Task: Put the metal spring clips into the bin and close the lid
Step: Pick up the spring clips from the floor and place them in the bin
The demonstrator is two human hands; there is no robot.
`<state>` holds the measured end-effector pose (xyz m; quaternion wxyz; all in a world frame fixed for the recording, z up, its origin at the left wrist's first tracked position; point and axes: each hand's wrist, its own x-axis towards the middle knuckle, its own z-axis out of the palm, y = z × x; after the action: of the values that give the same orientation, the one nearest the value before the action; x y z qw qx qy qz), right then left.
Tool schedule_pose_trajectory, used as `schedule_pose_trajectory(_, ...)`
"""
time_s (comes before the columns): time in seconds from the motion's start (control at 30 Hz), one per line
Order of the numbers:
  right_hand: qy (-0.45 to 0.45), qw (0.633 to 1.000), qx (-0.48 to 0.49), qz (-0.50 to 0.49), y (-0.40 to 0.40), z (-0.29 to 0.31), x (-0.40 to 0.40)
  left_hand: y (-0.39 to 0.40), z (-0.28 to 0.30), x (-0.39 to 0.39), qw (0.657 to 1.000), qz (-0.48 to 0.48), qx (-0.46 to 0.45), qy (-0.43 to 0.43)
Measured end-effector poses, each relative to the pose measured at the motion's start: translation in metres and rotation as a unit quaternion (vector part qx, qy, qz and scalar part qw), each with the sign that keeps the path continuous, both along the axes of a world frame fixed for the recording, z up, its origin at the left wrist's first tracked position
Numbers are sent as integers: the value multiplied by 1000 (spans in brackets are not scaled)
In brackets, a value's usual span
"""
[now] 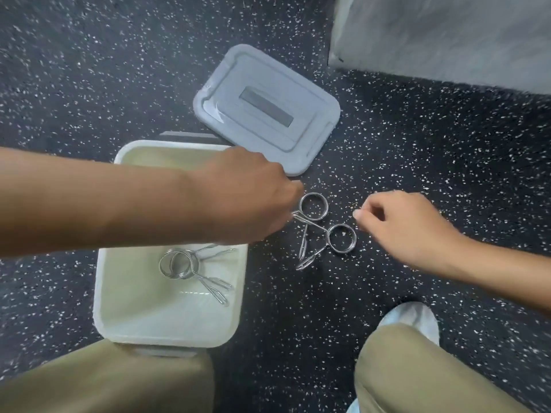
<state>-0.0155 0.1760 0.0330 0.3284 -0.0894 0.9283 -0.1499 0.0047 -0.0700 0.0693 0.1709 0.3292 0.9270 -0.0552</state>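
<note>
A white open bin (pixel 119 332) stands on the floor at lower left, with spring clips (pixel 179 263) lying inside. Two more metal spring clips lie crossed on the floor to its right: one (pixel 313 205) nearer the bin, the other (pixel 342 238) further right. My left hand (pixel 247 198) reaches across the bin, fingers closed on a handle of the nearer clip. My right hand (pixel 399 225) hovers just right of the other clip, fingers loosely curled, holding nothing. The grey lid (pixel 268 105) lies flat on the floor behind the bin.
The floor is black rubber with white speckles. A grey slab or wall (pixel 447 34) fills the upper right. My knees in khaki trousers (pixel 417 368) and a white shoe (pixel 411 320) sit at the bottom of the view.
</note>
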Motion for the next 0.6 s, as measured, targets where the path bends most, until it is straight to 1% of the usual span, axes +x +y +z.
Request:
schedule_pose_trajectory(0.1,3,999,-19,-30,-1,-18,17,9,0,-13,997,-57,-51,-21)
schedule_pose_trajectory(0.2,3,999,0,-34,-13,-41,27,20,-3,-22,989,-104,-96,-37)
schedule_pose_trajectory(0.37,14,997,78,4,-34,-72,29,47,-23,-42,981,-106,-145,-77)
schedule_pose_trajectory(0.47,23,992,114,37,-33,-80,29,60,-44,-49,976,-108,-167,-83)
schedule_pose_trajectory(0.53,25,990,122,63,-29,-85,31,63,-57,-51,972,-126,-180,-89)
schedule_pose_trajectory(0.6,26,991,113,67,-23,-88,34,66,-69,-51,969,-131,-185,-103)
